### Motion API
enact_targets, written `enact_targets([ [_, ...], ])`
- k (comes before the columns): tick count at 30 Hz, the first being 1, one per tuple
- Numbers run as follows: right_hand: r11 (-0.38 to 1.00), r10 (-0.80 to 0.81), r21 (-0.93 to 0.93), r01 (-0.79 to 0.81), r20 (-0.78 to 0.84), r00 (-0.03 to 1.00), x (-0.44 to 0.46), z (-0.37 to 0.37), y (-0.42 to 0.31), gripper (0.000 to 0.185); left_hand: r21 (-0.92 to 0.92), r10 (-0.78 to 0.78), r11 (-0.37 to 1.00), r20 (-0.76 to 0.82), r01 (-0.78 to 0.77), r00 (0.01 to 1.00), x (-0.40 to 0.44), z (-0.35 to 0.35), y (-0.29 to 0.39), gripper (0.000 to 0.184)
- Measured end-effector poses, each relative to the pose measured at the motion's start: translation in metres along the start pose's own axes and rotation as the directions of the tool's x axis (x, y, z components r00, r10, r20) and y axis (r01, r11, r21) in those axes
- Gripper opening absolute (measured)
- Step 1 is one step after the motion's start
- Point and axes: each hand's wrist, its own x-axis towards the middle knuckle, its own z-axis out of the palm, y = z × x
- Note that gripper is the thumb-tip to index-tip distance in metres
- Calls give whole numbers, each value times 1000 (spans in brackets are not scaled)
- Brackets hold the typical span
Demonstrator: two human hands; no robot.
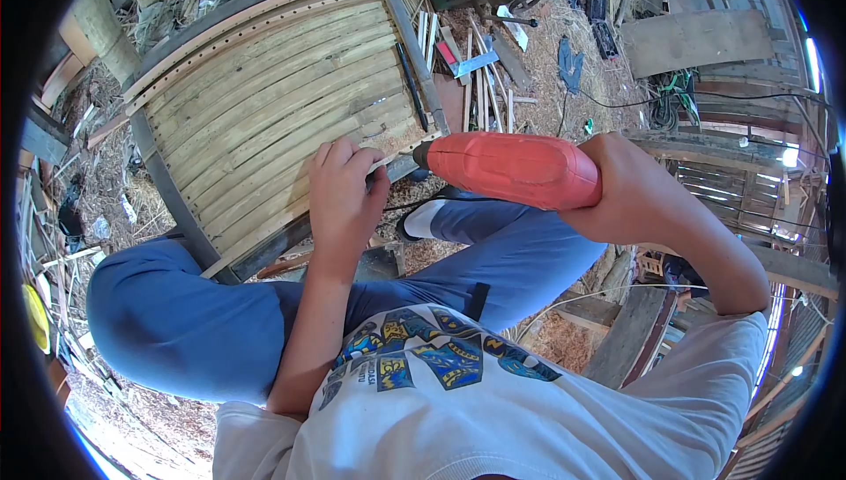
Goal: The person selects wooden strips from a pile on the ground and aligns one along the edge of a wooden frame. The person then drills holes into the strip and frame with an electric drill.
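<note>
My right hand [592, 203] is wrapped round the rear of a red power drill [507, 167], whose black chuck points left at the near right corner of a wooden slatted panel [282, 101]. My left hand [344, 189] rests at the panel's near edge with its fingers curled on a thin light strip [392, 158], just left of the drill tip. Where the tip meets the strip is too small to make out. Along the far edge of the panel runs a strip with a row of small holes [264, 26]. A dark pen-like stick [411, 88] lies near the right edge.
Right of the panel are a square with a blue blade [477, 62] and several thin wood strips [480, 101] on the straw-covered ground. A wide board [696, 42] lies at the upper right. My bent legs in blue trousers [194, 321] flank the near edge.
</note>
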Motion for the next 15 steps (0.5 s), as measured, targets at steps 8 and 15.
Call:
enact_targets([
  [8, 999, 35, -19, -34, 54, 998, 4, -2, 4, 25, -44, 7, 999, -4, -7, 1000, 0, 0, -1, 16],
  [15, 999, -28, 29, 26, 70, 997, 1, 3, 14, 27, -29, 10, 1000, 8, -10, 1000, 0, -3, -2, 14],
])
